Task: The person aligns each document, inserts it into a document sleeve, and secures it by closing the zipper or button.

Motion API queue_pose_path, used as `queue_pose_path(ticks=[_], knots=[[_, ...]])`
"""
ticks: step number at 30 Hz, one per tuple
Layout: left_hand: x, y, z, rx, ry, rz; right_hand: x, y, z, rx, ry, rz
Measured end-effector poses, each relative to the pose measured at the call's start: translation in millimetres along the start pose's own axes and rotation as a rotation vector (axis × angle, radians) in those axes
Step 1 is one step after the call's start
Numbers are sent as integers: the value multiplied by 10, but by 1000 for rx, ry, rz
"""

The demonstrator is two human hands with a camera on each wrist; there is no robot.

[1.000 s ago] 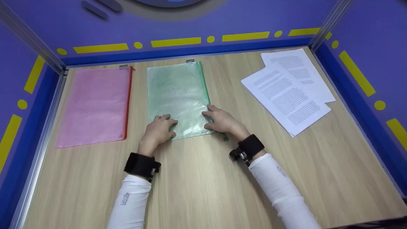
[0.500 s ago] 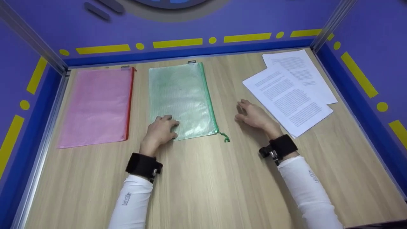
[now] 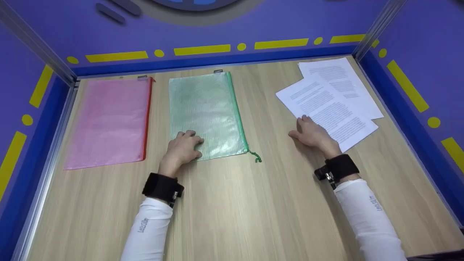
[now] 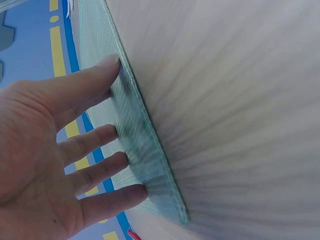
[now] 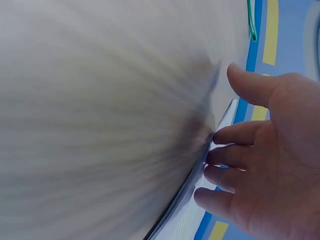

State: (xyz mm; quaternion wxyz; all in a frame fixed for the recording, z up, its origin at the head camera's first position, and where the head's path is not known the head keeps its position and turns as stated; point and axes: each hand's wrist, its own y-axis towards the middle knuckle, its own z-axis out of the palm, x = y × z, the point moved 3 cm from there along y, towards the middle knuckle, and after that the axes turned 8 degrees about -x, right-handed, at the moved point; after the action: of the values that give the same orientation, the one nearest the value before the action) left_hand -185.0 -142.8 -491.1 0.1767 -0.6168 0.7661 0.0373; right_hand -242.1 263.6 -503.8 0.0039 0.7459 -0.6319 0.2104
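A translucent green zipper pouch lies flat at the middle of the table, its zipper along the right side and a green cord at the lower right corner. My left hand rests on its lower left corner, fingers spread with the tips on the surface, as the left wrist view also shows. At the right, my right hand is at the near left edge of a stack of printed papers. In the right wrist view its fingertips are at the paper's edge, and the thumb stands apart from them.
A pink zipper pouch with a red zipper lies at the left of the wooden table. Another printed sheet lies partly under the front stack. Blue panels enclose the back and both sides.
My right hand has left the green pouch's lower right corner and moved right to the papers, uncovering the green cord. The left hand stays where it was on the pouch.
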Motion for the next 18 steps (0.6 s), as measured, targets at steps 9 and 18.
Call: queue_pose_path(ticks=[9,18], knots=[[-2,4,4,-2,2,2,263,69,103,-14,-7,24],[8,20,-3,-4,-9,-8,593,204,197,-14,84,-20]])
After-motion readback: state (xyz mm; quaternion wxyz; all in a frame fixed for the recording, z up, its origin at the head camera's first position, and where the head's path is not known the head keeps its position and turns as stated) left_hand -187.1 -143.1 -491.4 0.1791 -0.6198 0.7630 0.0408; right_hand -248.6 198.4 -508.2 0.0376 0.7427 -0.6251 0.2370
